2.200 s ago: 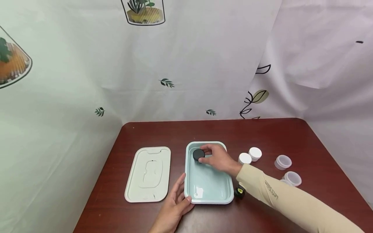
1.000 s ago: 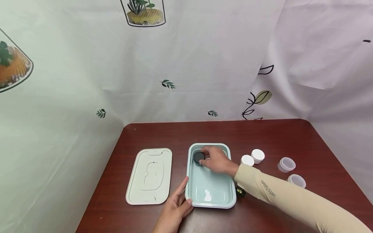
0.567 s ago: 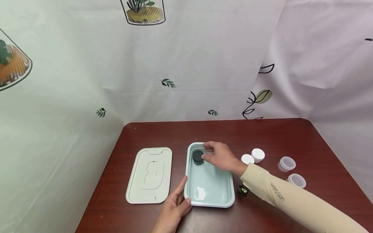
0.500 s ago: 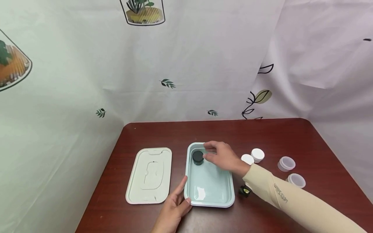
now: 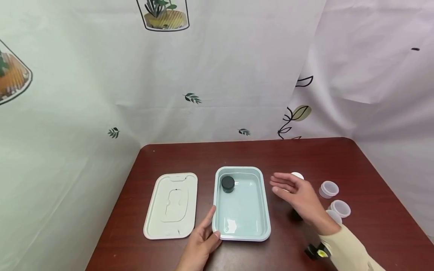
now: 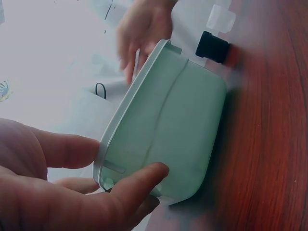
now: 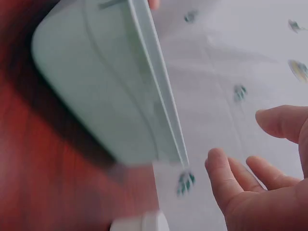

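Observation:
A pale green plastic container (image 5: 242,210) stands on the table, with a small black-lidded jar (image 5: 228,183) upright in its far left corner. My left hand (image 5: 200,244) holds the container's near left corner. In the left wrist view, its thumb and fingers (image 6: 139,185) touch the rim and outer wall. To the right of the container, my right hand (image 5: 300,195) hovers with relaxed, spread fingers and nothing in them. White-lidded jars (image 5: 298,175) lie under and behind it, mostly hidden. A dark object (image 5: 295,215) beneath the hand is also largely covered.
A flat whitish lid (image 5: 170,206) lies left of the container. Several translucent-lidded jars (image 5: 329,189) stand at the right. A black wrist device (image 5: 317,251) sits by the right sleeve. A printed white cloth (image 5: 217,75) hangs behind the dark red table (image 5: 190,154).
My right hand has let go of the black-lidded jar in the container's far left corner and moved right, out over the white-lidded jars. My left hand has stayed at the container's corner.

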Demonstrator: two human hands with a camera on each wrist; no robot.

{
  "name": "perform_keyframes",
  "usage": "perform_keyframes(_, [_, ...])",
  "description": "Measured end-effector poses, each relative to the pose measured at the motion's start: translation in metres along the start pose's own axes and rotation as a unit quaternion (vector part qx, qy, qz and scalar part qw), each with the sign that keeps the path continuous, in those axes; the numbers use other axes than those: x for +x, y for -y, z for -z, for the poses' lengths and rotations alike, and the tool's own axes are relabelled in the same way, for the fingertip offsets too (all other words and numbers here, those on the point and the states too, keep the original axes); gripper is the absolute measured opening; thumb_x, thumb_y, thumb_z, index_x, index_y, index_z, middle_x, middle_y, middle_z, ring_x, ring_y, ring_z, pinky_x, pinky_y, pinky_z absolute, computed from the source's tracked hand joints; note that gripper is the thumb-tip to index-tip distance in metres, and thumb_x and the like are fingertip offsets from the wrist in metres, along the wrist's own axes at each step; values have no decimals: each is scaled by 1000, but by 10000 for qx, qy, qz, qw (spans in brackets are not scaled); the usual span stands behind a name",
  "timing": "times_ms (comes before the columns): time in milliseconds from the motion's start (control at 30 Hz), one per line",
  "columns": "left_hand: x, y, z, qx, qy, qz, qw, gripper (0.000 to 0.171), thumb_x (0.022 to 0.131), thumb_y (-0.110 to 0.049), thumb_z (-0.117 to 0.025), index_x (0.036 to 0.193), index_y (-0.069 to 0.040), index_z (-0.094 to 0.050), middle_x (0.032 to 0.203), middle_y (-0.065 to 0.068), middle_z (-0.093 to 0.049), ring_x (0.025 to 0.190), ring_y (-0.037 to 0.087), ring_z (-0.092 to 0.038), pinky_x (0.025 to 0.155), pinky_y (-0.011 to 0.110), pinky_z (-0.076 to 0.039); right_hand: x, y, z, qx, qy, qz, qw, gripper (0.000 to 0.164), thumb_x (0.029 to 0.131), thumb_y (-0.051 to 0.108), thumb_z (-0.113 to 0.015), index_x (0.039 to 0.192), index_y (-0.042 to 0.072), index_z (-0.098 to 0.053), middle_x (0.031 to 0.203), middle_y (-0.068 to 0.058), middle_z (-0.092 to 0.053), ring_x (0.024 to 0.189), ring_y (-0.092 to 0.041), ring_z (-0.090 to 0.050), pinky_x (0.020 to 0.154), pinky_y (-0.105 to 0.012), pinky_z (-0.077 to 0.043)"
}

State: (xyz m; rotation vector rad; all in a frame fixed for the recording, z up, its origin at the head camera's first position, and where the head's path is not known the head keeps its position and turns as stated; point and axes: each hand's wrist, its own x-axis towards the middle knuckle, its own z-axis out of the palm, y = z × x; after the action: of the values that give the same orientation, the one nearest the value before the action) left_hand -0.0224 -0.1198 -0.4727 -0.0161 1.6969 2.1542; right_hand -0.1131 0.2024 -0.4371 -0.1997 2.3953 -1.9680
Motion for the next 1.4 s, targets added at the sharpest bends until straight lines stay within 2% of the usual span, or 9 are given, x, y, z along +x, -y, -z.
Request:
perform_keyframes(133, [1,0,1,3,7,-32,10000,74,107,0,-51,170,-10,-14,173,29,-13,156,45,-26,114,47,-47,-23,-8,24,407,-485,53,9980,50,97,6,-76,141,-8,-57,124,8,-76,113,-4,-74,92,-17,-58])
perform_keyframes(233, [1,-1,2,-5,34,-35,10000,75,107,1,-51,170,-9,-13,172,30,-14,156,45,-26,115,47,-47,-35,-14,39,682,-750,71,9948,49,97,2,-74,141,-9,-56,123,12,-77,112,-3,-74,91,-15,-57])
perform_keyframes(433, [2,0,1,0,194,52,9998,76,107,2,-49,171,-9,-10,173,30,-8,155,46,-26,115,50,-46,-54,-32,55,401,-1205,-142,9918,44,96,3,-76,138,1,-63,120,19,-76,110,2,-73,87,-11,-57])
perform_keyframes(600, [2,0,1,10,207,58,9998,75,107,1,-50,171,-9,-10,174,30,-9,155,45,-28,115,50,-46,-61,-43,54,348,-1395,-312,9891,50,95,4,-77,141,-8,-58,118,22,-75,111,5,-71,87,-9,-55])
perform_keyframes(833, [0,-2,-1,60,152,133,9998,75,107,2,-50,171,-9,-11,174,29,-9,156,46,-26,114,48,-47,-67,-48,44,444,-1534,-666,9849,48,96,9,-78,141,0,-62,119,25,-74,115,8,-68,86,-11,-57])
perform_keyframes(967, [0,-2,-1,48,114,209,9997,76,106,2,-50,171,-10,-12,174,28,-9,156,46,-25,114,47,-47,-69,-51,37,70,-1614,-664,9846,55,96,11,-79,143,-8,-56,120,29,-70,115,13,-65,88,-9,-55])
perform_keyframes(1100, [-1,-1,-1,45,152,166,9997,75,107,2,-49,171,-10,-11,174,29,-9,156,46,-26,113,46,-48,-71,-56,29,-116,-1640,-734,9837,60,94,10,-80,145,-9,-54,120,31,-67,114,16,-62,88,-8,-54])
perform_keyframes(1233, [0,0,0,-10,193,100,9998,75,107,3,-49,171,-9,-10,173,31,-10,155,46,-27,114,47,-47,-72,-60,23,-174,-1625,-869,9827,61,93,8,-81,147,-5,-54,128,22,-69,112,16,-62,86,-9,-55])
perform_keyframes(1400, [0,1,1,-41,212,77,9997,76,107,2,-49,171,-8,-9,172,33,-12,155,46,-29,114,48,-47,-74,-65,17,-290,-1482,-1094,9825,62,94,9,-80,149,-2,-53,145,-20,-62,109,14,-61,86,-10,-55])
